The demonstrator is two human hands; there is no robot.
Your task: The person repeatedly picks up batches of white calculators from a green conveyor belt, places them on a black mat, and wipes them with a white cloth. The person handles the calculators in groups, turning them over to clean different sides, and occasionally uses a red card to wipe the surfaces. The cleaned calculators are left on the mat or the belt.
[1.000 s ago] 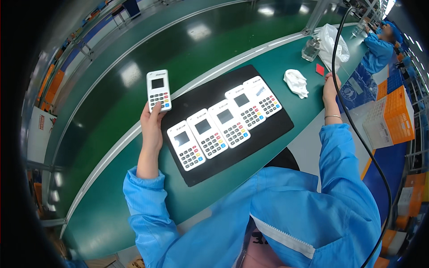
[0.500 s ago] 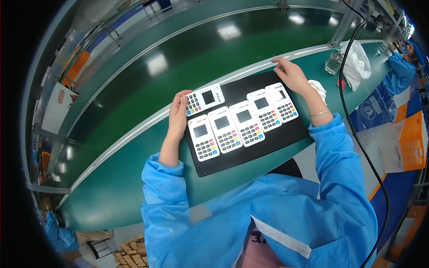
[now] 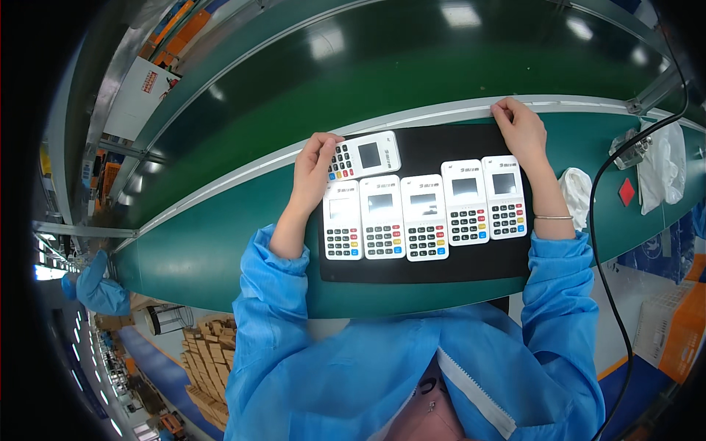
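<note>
Several white card payment terminals [image 3: 424, 217] with dark screens and keypads stand side by side in a row on a black mat [image 3: 434, 270]. Above the row's left end, another card terminal [image 3: 368, 156] lies sideways. My left hand [image 3: 312, 170] is closed at the keypad end of this sideways terminal, its thumb over the edge and its other fingers partly hidden. At the mat's far right corner is my right hand [image 3: 523, 136], its fingers curled with thumb and index together; what they hold, if anything, is hidden. The rightmost terminal [image 3: 504, 197] is just below that hand.
The mat lies on a green table [image 3: 191, 253] with a pale rail [image 3: 419, 114] along its far edge. To the right are a white cloth [image 3: 576, 195], a red diamond-shaped piece [image 3: 626, 192], a clear jar [image 3: 629, 149] and a white bag [image 3: 662, 165]. A black cable [image 3: 599, 257] hangs in front.
The whole view has turned and shifted, so the mat and terminals appear straighter. Both hands stay near the same mat corners, and the terminals keep their arrangement.
</note>
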